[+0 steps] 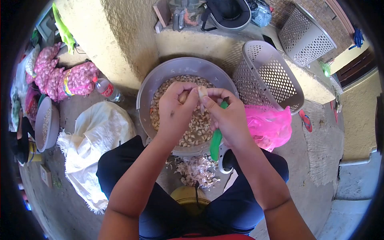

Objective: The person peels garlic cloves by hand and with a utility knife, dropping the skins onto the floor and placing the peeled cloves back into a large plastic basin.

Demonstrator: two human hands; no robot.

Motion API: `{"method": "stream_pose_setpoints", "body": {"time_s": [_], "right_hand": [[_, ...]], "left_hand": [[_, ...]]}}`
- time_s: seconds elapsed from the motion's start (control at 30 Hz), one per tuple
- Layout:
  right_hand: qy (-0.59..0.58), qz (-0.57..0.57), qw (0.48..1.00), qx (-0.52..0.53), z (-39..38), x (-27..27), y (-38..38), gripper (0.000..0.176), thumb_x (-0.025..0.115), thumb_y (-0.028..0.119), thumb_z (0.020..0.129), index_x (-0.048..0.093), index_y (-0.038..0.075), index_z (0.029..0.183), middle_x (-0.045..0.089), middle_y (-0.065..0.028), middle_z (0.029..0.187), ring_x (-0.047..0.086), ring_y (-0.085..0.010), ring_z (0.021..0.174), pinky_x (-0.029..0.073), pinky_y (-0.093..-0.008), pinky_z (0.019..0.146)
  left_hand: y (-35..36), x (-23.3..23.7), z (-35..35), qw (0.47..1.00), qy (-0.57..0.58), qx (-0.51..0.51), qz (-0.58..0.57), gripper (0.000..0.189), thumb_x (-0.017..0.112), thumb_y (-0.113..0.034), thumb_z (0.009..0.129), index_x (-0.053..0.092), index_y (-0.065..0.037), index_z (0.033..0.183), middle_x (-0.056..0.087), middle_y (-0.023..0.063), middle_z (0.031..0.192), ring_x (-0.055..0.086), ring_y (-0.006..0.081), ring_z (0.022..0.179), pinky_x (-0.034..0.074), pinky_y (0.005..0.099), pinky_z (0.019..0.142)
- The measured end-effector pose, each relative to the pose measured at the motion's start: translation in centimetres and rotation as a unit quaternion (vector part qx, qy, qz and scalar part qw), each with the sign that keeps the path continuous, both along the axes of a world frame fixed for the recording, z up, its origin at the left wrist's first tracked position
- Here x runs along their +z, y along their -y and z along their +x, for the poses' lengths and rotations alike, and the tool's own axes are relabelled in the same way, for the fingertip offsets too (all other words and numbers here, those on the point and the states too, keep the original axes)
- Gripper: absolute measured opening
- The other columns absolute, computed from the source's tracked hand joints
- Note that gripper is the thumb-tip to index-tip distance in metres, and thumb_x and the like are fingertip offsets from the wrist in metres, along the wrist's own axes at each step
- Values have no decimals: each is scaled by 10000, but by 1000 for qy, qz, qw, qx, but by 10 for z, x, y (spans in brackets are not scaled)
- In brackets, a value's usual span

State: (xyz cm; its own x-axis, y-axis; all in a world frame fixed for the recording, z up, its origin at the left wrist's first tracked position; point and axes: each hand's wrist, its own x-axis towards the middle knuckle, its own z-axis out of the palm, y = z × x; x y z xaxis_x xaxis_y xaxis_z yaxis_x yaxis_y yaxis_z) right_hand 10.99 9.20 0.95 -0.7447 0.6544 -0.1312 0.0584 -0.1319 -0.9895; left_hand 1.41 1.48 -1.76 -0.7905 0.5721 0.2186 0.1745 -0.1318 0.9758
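Note:
Both my hands meet over a large grey basin (218, 64) that holds many garlic cloves (196, 130) in water. My left hand (176, 110) is closed around garlic, and a brownish clove (183, 97) shows between its fingers. A pale clove (203, 92) is pinched where the fingertips of the two hands come together. In my right hand (227, 116) is a knife with a green handle (216, 144); the handle sticks out below the palm, and most of the blade is hidden. Loose garlic skins (198, 171) lie on the ground below the basin.
To the right stand a perforated grey basket (276, 74) and a pink plastic bag (270, 126). A white sack (94, 136), a Coca-Cola bottle (107, 90), pink net bags of garlic (80, 78) and a smaller basin (54, 126) are at left. A helmet (230, 16) rests on the ledge.

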Motion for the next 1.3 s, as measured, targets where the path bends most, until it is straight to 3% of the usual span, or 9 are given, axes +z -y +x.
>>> {"method": "stream_pose_setpoints", "body": {"time_s": [0.07,0.17,0.37,0.77,0.87,0.97,1.07,1.17,1.3], "right_hand": [[-8,100,995,-9,0,-1,-1,202,606,155,785,580,1,913,592,-53,730,536,-71,581,426,-208,519],[13,152,988,-17,-1,2,-2,189,615,145,767,589,2,888,598,-55,738,556,-91,694,433,-225,622],[44,121,991,-33,-1,3,-1,199,624,138,751,589,2,892,591,-43,748,531,-84,705,423,-233,630],[7,191,981,-21,-2,-4,-2,210,610,106,752,602,57,956,580,-32,746,498,-69,675,404,-214,586],[-6,189,982,-7,-2,-3,-3,191,610,115,760,606,50,939,582,-24,746,501,-65,682,406,-213,585],[22,134,991,12,0,8,1,184,607,123,767,605,42,932,584,-26,748,516,-67,668,413,-211,592],[15,180,983,25,0,5,0,181,596,123,778,598,46,942,586,-28,746,521,-64,597,413,-209,523],[29,39,998,48,0,5,-1,202,583,107,787,573,50,981,556,-22,731,485,-51,499,384,-195,425],[-84,-64,992,63,1,-3,-4,248,565,76,793,528,36,1035,500,-15,763,436,-36,455,355,-181,368]], "left_hand": [[1,0,-1,1000,16,-2,17,110,551,-73,786,592,20,829,553,71,751,526,112,665,420,227,617],[4,3,-6,998,-62,-10,13,102,559,-69,780,599,17,816,560,75,758,530,121,695,419,231,641],[8,8,-6,997,-76,-17,1,121,610,-78,743,620,4,831,556,68,747,527,122,702,413,229,636],[9,8,-11,993,-117,-24,19,124,622,-28,689,620,9,807,562,68,742,542,125,697,423,235,635],[12,12,-10,993,-111,-39,9,62,605,25,714,592,23,775,546,40,757,507,84,721,403,205,665],[14,13,-11,994,-101,-48,-3,63,589,30,714,578,18,775,547,34,762,507,82,724,403,204,666],[14,11,-11,996,-73,-42,-13,62,588,1,716,577,-3,777,548,22,728,500,65,671,387,180,619],[15,16,-11,993,73,-75,-56,68,580,-87,738,576,-40,788,544,9,686,472,44,584,355,164,527],[14,12,-17,970,212,-95,-71,121,573,-164,746,578,-52,792,526,-16,644,454,41,529,344,175,466]]}}
